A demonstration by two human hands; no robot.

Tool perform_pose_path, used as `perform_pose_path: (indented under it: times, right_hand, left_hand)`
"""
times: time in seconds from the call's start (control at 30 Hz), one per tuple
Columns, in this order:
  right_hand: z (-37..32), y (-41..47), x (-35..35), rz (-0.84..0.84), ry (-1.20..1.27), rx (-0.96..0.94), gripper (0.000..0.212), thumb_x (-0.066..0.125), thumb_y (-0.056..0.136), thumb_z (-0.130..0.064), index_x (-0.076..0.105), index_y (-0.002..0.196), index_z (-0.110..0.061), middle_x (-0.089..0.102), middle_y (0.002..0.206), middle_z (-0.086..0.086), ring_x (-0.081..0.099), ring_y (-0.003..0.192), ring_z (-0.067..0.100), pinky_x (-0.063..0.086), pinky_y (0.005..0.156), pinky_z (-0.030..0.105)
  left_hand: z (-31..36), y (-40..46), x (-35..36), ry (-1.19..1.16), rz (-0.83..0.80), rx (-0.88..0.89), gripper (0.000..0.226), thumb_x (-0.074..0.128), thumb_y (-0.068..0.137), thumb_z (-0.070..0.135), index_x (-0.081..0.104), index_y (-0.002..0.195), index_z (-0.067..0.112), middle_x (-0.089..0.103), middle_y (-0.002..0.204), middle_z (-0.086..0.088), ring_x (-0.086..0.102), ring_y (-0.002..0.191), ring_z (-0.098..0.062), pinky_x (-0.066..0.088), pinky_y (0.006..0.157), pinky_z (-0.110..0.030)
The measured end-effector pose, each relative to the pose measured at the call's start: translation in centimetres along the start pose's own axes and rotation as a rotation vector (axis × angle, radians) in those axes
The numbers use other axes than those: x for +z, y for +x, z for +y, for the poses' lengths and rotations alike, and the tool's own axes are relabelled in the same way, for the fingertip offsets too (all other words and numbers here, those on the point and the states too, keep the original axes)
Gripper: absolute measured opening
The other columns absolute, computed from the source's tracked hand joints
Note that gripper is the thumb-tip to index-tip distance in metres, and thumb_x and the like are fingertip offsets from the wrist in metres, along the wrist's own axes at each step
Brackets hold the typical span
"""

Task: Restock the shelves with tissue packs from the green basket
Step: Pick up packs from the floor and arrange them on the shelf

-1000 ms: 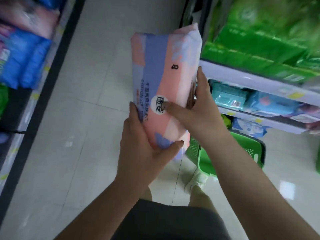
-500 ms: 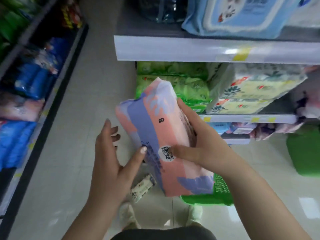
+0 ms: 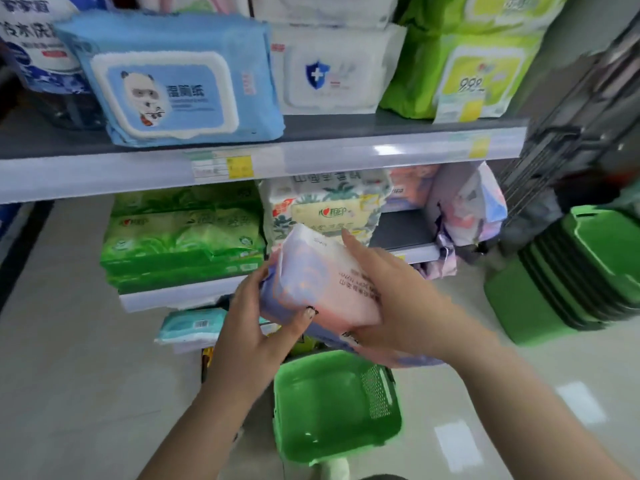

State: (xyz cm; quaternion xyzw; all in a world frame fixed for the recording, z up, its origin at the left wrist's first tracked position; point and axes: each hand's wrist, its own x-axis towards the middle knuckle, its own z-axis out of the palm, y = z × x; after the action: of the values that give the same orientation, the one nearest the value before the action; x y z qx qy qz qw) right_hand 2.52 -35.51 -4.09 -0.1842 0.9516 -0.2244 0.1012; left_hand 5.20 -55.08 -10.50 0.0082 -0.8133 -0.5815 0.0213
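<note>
In front of the grey middle shelf (image 3: 398, 233), both hands are holding a pink-and-lilac soft plastic tissue pack (image 3: 322, 285): left hand (image 3: 256, 327) gripping its near end, right hand (image 3: 391, 303) curling over its top. Green plastic basket (image 3: 332, 403) is sitting on the floor directly below.

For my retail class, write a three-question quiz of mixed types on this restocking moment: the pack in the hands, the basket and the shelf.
1. True or false: both hands hold the pink and purple tissue pack.
2. Multiple choice: where is the green basket? A) on the top shelf B) on the floor below the hands C) hanging from the left arm
3. Fill in: on the middle shelf, the bare gap lies just right of the ____ and white tissue packs.

Key
1. True: the left hand grips its near end and the right hand lies across its top.
2. B
3. yellow
</note>
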Motion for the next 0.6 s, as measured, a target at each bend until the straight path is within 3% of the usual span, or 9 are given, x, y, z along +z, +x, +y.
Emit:
perform_pose_path:
  times: [0.07,0.17,0.27,0.37,0.5,0.6]
  right_hand:
    - [2.3,-0.6,-1.2,0.001,-0.026,0.011,0.110,0.073,0.067,-0.030,-0.002,0.148,-0.034,0.036,0.137,-0.006,0.033,0.128,0.014,0.030,0.098,0.024]
    - [5.5,-1.3,-2.8,0.011,0.125,0.099,0.109,0.075,0.066,-0.027,0.004,0.148,-0.034,0.035,0.134,-0.015,0.031,0.130,0.005,0.026,0.093,0.014]
    - [8.9,-1.3,-2.9,0.118,0.497,0.194,0.106,0.075,0.053,-0.034,0.020,0.144,-0.041,0.041,0.138,-0.023,0.040,0.128,0.002,0.034,0.101,0.023]
    - [11.6,-1.1,-1.8,0.233,0.965,0.205,0.089,0.075,0.054,-0.023,0.040,0.135,-0.034,0.060,0.124,-0.007,0.058,0.115,0.016,0.049,0.092,0.039]
    - [13.3,-0.3,-0.9,0.342,1.291,0.233,0.062,0.063,0.066,-0.006,0.050,0.125,-0.019,0.068,0.113,0.005,0.066,0.100,0.023,0.053,0.074,0.032]
    - [14.5,0.2,-0.3,0.379,1.443,0.244,0.057,0.056,0.070,-0.006,0.051,0.127,-0.012,0.066,0.115,0.009,0.065,0.098,0.025,0.054,0.077,0.035]
  left_hand:
    - [0.7,0.4,2.6,-0.056,-0.025,-0.023,0.079,0.059,0.055,0.072,0.041,0.125,0.041,0.052,0.129,0.010,0.052,0.116,-0.008,0.046,0.094,-0.037]
    - [2.0,1.1,5.1,-0.182,-0.040,-0.078,0.078,0.059,0.050,0.079,0.031,0.119,0.055,0.046,0.130,0.021,0.050,0.112,0.006,0.043,0.088,-0.025]
    - [2.1,1.9,7.2,-0.256,-0.082,-0.135,0.085,0.056,0.062,0.069,0.022,0.135,0.043,0.038,0.132,0.021,0.049,0.111,0.006,0.040,0.080,-0.016]
    - [1.3,2.1,9.2,-0.231,-0.191,-0.245,0.100,0.058,0.071,0.068,0.005,0.147,0.029,0.034,0.137,0.008,0.047,0.117,-0.009,0.040,0.082,-0.020]
    - [0.8,2.0,11.5,-0.144,-0.362,-0.320,0.114,0.060,0.053,0.071,0.008,0.146,0.032,0.036,0.139,0.006,0.045,0.122,-0.014,0.041,0.096,-0.033]
    - [0.9,1.7,13.0,-0.146,-0.413,-0.363,0.115,0.055,0.045,0.074,0.012,0.143,0.033,0.042,0.129,0.013,0.050,0.112,-0.005,0.040,0.089,-0.025]
